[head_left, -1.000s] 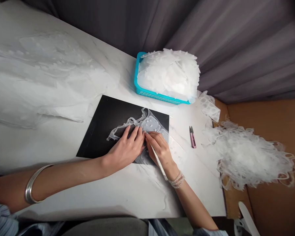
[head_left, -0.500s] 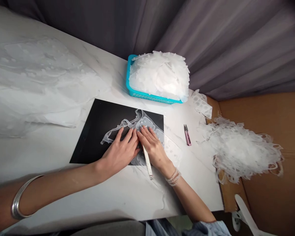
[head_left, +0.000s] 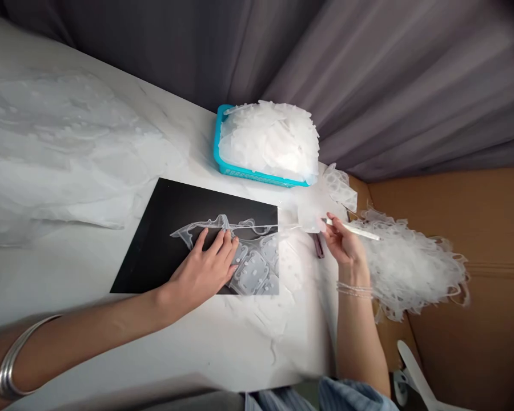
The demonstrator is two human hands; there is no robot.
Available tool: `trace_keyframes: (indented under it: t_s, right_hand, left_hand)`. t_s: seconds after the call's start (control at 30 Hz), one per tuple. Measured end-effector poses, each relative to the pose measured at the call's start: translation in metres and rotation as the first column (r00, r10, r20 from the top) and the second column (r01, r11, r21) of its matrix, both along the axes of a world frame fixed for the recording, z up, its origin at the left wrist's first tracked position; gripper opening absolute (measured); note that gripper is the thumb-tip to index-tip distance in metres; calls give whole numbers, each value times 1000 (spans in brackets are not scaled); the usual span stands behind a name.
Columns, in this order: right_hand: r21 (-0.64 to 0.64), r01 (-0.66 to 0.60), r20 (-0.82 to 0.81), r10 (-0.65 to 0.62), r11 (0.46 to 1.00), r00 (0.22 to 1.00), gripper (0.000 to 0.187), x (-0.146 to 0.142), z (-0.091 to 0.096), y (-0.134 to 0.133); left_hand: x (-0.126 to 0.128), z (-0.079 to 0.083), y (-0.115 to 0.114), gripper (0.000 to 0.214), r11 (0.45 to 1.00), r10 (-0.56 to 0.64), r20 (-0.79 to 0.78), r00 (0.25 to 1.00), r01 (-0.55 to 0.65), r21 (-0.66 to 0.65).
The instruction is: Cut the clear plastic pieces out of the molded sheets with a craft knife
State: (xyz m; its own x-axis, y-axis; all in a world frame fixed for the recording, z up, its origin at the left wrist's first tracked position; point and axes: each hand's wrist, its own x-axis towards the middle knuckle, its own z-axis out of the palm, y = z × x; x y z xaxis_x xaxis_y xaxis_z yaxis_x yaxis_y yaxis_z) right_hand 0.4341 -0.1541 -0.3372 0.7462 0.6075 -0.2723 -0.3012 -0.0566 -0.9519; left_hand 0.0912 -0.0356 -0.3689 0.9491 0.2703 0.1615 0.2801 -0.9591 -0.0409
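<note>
My left hand (head_left: 201,271) lies flat, fingers spread, on a clear film sheet with rounded openings (head_left: 252,271), which rests on a black board (head_left: 152,240). My right hand (head_left: 342,240) is off the board, over the white table to its right, pinching a slim white stick (head_left: 355,230). Just left of that hand, partly hidden, are thread snips (head_left: 319,245). A loose piece of pale film (head_left: 310,217) lies close to my right fingers.
A teal plastic basket (head_left: 257,178) holds a heaped stack of white film pieces (head_left: 269,140). A lacy pile of film scraps (head_left: 415,262) lies at the right, over cardboard (head_left: 466,222). A large film sheet (head_left: 68,142) covers the table's left. Grey curtains hang behind.
My right hand has left the film and moved right past the board's edge, with the white stick in its fingers. My left hand stays on the film. The view has shifted slightly.
</note>
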Motion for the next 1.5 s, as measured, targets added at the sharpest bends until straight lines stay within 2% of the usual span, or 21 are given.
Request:
trace_keyframes:
  t_s: [0.07, 0.13, 0.2, 0.23, 0.27, 0.33, 0.37, 0.4, 0.43, 0.47, 0.5, 0.57, 0.6, 0.67, 0.77, 0.83, 0.9, 1.07, 1.23, 1.4, 1.5]
  right_hand:
    - [9, -3, -31, 3, 1000, 1000, 4, -4, 4, -5]
    - [56, -24, -44, 27, 998, 999, 8, -28, 10, -1]
    - [118, -86, -7, 87, 989, 996, 13, -62, 22, 9]
    - [135, -136, 36, 133, 981, 991, 15, -80, 29, 14]
    - [132, -197, 96, 185, 971, 978, 17, -97, 38, 18]
    - [62, -363, 242, 339, 930, 909, 19, -124, 53, 21]
    - [-4, -465, 305, 444, 885, 842, 20, -134, 60, 20]
    - [-75, -546, 358, 534, 834, 766, 21, -140, 64, 19]
    - [-135, -588, 405, 587, 797, 702, 23, -142, 67, 18]
    - [-181, -587, 449, 597, 789, 664, 24, -142, 68, 17]
    - [-211, -544, 495, 569, 812, 657, 25, -138, 67, 17]
    - [-262, -401, 566, 476, 878, 673, 27, -127, 60, 22]
    - [-298, -362, 574, 469, 883, 671, 29, -120, 55, 26]
    - [-371, -416, 510, 556, 830, 656, 30, -109, 45, 34]
    - [-356, -600, 351, 697, 717, 625, 37, -103, 33, 42]
    - [-331, -634, 309, 715, 699, 627, 44, -105, 30, 43]
    - [-314, -613, 327, 689, 725, 647, 46, -110, 30, 42]
    - [-235, -553, 391, 599, 799, 699, 45, -121, 36, 40]
    - [-271, -451, 512, 524, 851, 681, 42, -133, 37, 38]
    - [-319, -349, 650, 472, 881, 596, 36, -134, 19, 42]
    - [-310, -226, 652, 380, 923, 657, 35, -118, 3, 47]
  left_hand:
    - [3, 4, 2, 50, 998, 10, 28, 1000, -8, -66]
    - [8, 14, 7, 48, 974, 28, 77, 997, -10, -226]
    - [17, 28, 16, 48, 866, 65, 142, 988, 15, -501]
    - [23, 35, 22, 50, 740, 119, 159, 980, 19, -673]
    - [29, 41, 28, 53, 539, 195, 140, 971, 13, -842]
    - [42, 48, 39, 65, -51, 303, -18, 953, -3, -999]
    - [48, 50, 43, 72, -338, 294, -119, 948, -13, -941]
    - [52, 49, 47, 76, -549, 251, -188, 950, -21, -836]
    - [55, 48, 49, 75, -668, 210, -218, 953, -23, -744]
    - [57, 46, 50, 68, -715, 187, -223, 957, -23, -699]
    - [58, 44, 50, 58, -717, 189, -223, 956, -20, -696]
    - [58, 39, 47, 42, -660, 223, -217, 950, -17, -751]
    - [57, 37, 46, 38, -624, 241, -215, 947, -19, -781]
    - [56, 33, 44, 34, -569, 256, -217, 942, -35, -822]
    - [57, 32, 42, 29, -505, 273, -213, 938, -49, -862]
    - [59, 34, 42, 26, -476, 278, -209, 938, -54, -878]
    - [61, 38, 43, 26, -430, 269, -196, 943, -65, -901]
    - [71, 45, 48, 31, -179, 211, -114, 971, -77, -981]
    - [78, 41, 46, 29, -111, 235, -91, 968, -67, -992]
    - [76, 40, 37, 30, 182, 327, 66, 943, 6, -983]
    - [71, 43, 35, 30, 272, 375, 130, 918, 25, -962]
